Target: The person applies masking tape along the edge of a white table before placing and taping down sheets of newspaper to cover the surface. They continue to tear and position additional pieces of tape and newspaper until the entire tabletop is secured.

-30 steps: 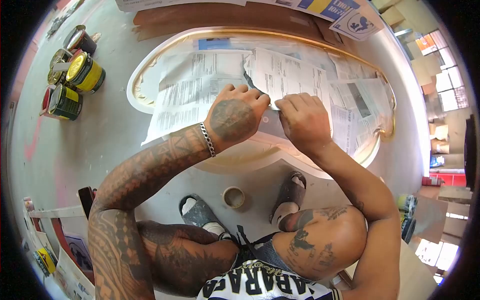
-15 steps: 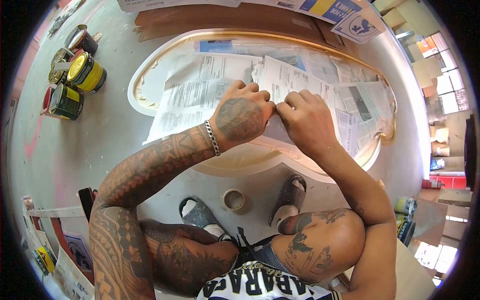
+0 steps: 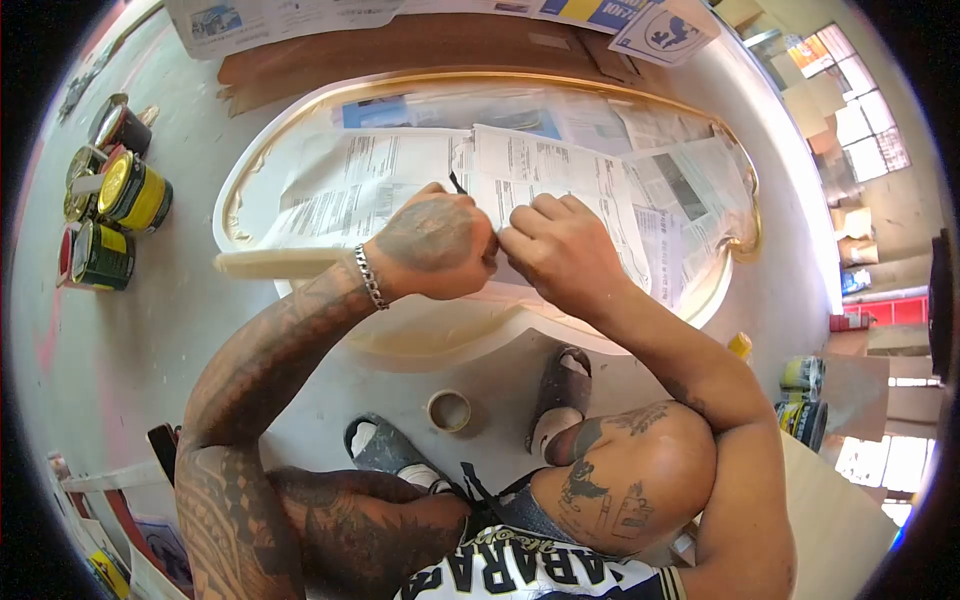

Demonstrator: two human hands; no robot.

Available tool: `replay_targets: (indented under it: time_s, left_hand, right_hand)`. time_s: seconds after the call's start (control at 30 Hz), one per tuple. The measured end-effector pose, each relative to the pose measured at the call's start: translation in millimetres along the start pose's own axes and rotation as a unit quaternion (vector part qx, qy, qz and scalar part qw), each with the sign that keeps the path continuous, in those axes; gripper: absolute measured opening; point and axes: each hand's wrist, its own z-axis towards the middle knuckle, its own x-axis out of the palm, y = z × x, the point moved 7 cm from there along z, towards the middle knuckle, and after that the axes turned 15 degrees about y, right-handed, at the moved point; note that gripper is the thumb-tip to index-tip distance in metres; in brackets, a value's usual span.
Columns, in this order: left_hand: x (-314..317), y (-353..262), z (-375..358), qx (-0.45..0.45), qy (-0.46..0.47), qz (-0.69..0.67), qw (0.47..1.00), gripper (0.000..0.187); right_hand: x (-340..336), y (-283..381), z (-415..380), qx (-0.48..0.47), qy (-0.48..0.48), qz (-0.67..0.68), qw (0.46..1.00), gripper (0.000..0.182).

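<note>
My left hand (image 3: 437, 243), with a chain bracelet at its wrist, is closed in a fist over the newspaper sheets (image 3: 390, 160). A cream strip that looks like masking tape (image 3: 285, 263) runs out leftward from behind that wrist; the grip on it is hidden. A small dark pointed thing (image 3: 456, 183) sticks up beyond the knuckles. Close beside it, my right hand (image 3: 562, 250) is closed too, fingers curled in, what they pinch hidden. The newspaper covers the middle of a white, rounded panel (image 3: 228, 205), with tan masking along its edges.
Several paint cans (image 3: 135, 190) stand on the floor at left. A tape roll (image 3: 449, 410) lies between my slippered feet (image 3: 385, 445). Brown cardboard (image 3: 420, 50) and more printed paper (image 3: 290, 20) lie beyond the panel. More cans (image 3: 802, 400) stand at right.
Both hands have shifted left and down in view, with a small gap now between them. The cream strip and the dark pointed thing have come into sight. The whole view has shifted slightly.
</note>
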Motion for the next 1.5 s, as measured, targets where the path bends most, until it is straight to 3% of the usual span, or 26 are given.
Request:
replay_targets:
  time_s: [0.07, 0.17, 0.27, 0.37, 0.5, 0.63, 0.7, 0.77, 0.8, 0.93, 1.1, 1.27, 1.37, 1.47, 1.5]
  left_hand:
    - [7, 4, -1, 0.003, 0.051, -0.009, 0.999, 0.011]
    - [2, 10, -8, 0.007, -0.095, 0.014, 0.995, 0.013]
    - [-2, 9, -6, 0.040, -0.042, -0.031, 0.998, 0.014]
    - [-27, 0, -20, 0.085, -0.074, -0.068, 0.991, 0.013]
    - [-65, 12, -45, 0.025, -0.073, -0.224, 0.972, 0.014]
    - [-126, 36, -103, 0.002, -0.234, -0.157, 0.959, 0.015]
    - [-146, 64, -158, -0.178, -0.289, -0.261, 0.904, 0.018]
    - [-180, 61, -234, -0.243, -0.462, -0.027, 0.852, 0.031]
    - [-197, 35, -248, -0.197, -0.508, -0.046, 0.838, 0.020]
    - [-214, -4, -308, -0.131, -0.629, -0.028, 0.766, 0.024]
    - [-168, 43, -410, -0.166, -0.711, -0.142, 0.668, 0.028]
    - [-34, 84, -573, -0.310, -0.754, -0.253, 0.521, 0.033]
    - [79, 58, -648, -0.413, -0.745, -0.315, 0.419, 0.036]
    - [181, -17, -672, -0.493, -0.729, -0.372, 0.296, 0.035]
    - [189, -35, -664, -0.508, -0.732, -0.356, 0.284, 0.034]
  right_hand:
    - [5, -10, -5, 0.018, 0.004, 0.010, 1.000, 0.004]
    - [15, -22, -20, 0.045, 0.013, 0.032, 0.998, 0.008]
    - [12, -20, -17, 0.078, 0.014, 0.041, 0.996, 0.003]
    - [1, -31, -20, 0.103, -0.017, 0.067, 0.992, 0.002]
    - [-20, -68, -37, 0.214, -0.065, 0.161, 0.961, 0.010]
    - [-25, -92, -51, 0.277, -0.081, 0.260, 0.922, 0.015]
    - [-28, -96, -57, 0.268, -0.101, 0.251, 0.924, 0.017]
    - [-30, -93, -50, 0.244, -0.092, 0.260, 0.930, 0.019]
    - [-26, -94, -52, 0.232, -0.105, 0.267, 0.929, 0.018]
    - [-15, -96, -49, 0.242, -0.075, 0.281, 0.926, 0.015]
    - [8, -114, -46, 0.217, -0.033, 0.334, 0.917, 0.016]
    - [14, -114, -33, 0.220, -0.008, 0.321, 0.921, 0.020]
    - [25, -129, -31, 0.198, -0.003, 0.329, 0.923, 0.021]
    - [35, -125, -18, 0.219, 0.022, 0.332, 0.917, 0.024]
    - [39, -124, -15, 0.204, 0.028, 0.339, 0.918, 0.025]
